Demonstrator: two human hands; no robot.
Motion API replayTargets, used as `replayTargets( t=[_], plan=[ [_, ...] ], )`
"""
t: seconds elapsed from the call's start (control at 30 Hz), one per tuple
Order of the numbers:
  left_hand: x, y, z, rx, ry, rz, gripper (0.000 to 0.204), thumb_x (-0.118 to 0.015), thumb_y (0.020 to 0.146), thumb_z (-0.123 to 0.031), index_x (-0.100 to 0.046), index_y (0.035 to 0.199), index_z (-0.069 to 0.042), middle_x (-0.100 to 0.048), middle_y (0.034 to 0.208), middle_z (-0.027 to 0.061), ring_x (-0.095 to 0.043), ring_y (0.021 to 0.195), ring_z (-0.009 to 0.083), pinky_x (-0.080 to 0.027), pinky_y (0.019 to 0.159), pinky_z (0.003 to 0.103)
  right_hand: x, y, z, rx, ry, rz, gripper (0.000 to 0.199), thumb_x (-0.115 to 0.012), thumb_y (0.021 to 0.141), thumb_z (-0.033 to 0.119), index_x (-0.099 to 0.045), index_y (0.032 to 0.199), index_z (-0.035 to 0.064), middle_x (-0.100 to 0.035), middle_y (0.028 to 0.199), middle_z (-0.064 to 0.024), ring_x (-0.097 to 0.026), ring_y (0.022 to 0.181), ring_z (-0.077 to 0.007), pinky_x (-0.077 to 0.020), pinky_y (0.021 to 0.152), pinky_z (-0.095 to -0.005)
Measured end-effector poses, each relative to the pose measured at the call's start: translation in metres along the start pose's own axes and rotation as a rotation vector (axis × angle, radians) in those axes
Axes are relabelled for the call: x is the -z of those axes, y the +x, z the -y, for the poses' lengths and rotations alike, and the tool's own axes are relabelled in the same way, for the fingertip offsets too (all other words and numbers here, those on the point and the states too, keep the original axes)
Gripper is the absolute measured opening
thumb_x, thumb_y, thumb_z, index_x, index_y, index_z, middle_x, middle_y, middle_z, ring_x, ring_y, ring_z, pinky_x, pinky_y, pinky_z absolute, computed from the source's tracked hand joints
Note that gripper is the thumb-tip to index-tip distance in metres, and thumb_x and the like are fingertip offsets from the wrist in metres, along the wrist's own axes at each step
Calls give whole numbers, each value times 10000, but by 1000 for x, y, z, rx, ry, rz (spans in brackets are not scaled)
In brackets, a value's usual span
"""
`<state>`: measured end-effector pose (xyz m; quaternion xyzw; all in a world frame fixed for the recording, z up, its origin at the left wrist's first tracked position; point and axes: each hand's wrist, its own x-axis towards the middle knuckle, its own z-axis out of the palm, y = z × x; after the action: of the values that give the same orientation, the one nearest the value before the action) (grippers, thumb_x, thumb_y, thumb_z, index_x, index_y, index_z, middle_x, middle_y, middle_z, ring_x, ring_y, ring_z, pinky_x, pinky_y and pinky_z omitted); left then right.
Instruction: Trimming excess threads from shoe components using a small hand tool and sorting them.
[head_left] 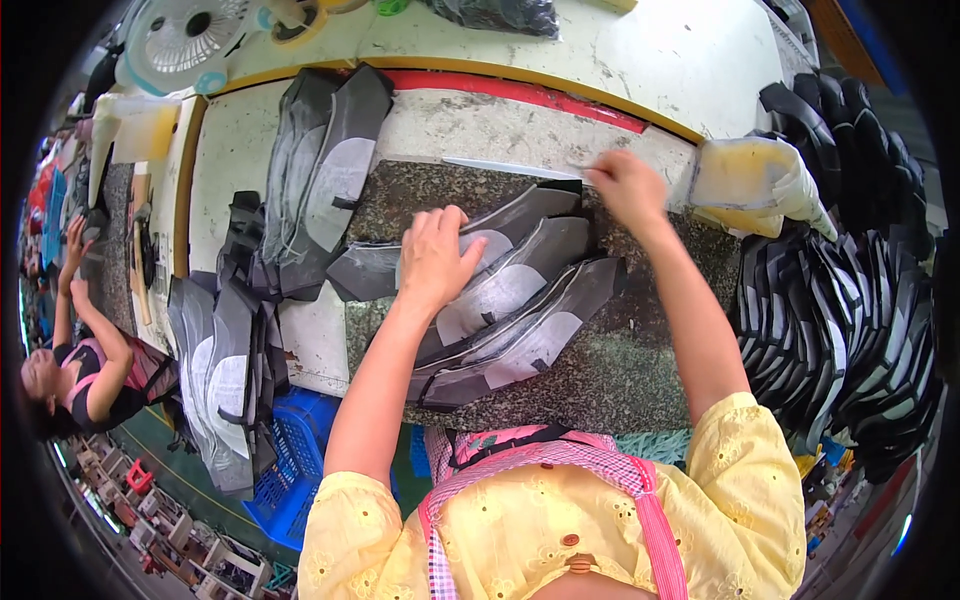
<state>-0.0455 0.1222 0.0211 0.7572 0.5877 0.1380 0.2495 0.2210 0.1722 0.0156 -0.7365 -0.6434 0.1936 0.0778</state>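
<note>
Several dark grey curved shoe-upper-like pieces (515, 335) with light grey rounded patches lie fanned on the speckled dark work surface in front of me. My left hand (435, 260) rests on the farthest of them, fingers spread. Just beyond the right ends of these pieces is my right hand (625, 190), slightly blurred, its fingers curled together. Anything between those fingertips is too small to make out. A thin whitish strip (500, 168) runs along the far edge of the dark surface, its right end close to my right fingers; I cannot tell whether they touch.
More dark pieces lie in piles at the far left (340, 170) and near left (215, 370). Large stacks (830, 320) fill the right side, beside a yellowish container (740, 180). A blue crate (290, 460) sits below left. Another person (95, 370) works at far left; a fan (190, 35) stands beyond.
</note>
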Motion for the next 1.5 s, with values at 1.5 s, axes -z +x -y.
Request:
replayTargets(
  t=[1.5],
  plan=[
    [124, -30, 118, 224, 27, -203, 271, -668, 761, -289, -615, 835, -35, -624, 810, 162, -595, 760, 335, -466, 675, 389, -19, -55, 201, 1361, 63, 140, 435, -740, 531, 346, -541, 858, 140, -482, 809, -18, -475, 842, -221, -357, 755, -373]
  ],
)
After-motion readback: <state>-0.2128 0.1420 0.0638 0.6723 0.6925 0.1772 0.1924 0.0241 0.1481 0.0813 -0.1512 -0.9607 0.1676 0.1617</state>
